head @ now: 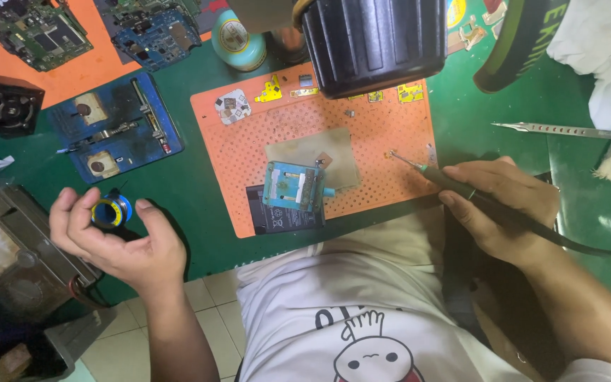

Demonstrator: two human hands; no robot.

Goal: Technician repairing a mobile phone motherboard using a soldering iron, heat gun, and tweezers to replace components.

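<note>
Right hand [507, 205] fingers closed around soldering iron [461, 187], long axis pointing left, tip over orange mat [383, 184]. Circuit board [293, 187] lies further left. Left hand [111, 237] pinches solder spool [111, 211], well apart.

The black microscope housing [374, 42] is covering the orange mat's [390, 141] upper edge. The circuit boards [37, 32] and soldering iron cable [602, 249] are running off the frame edges.
</note>
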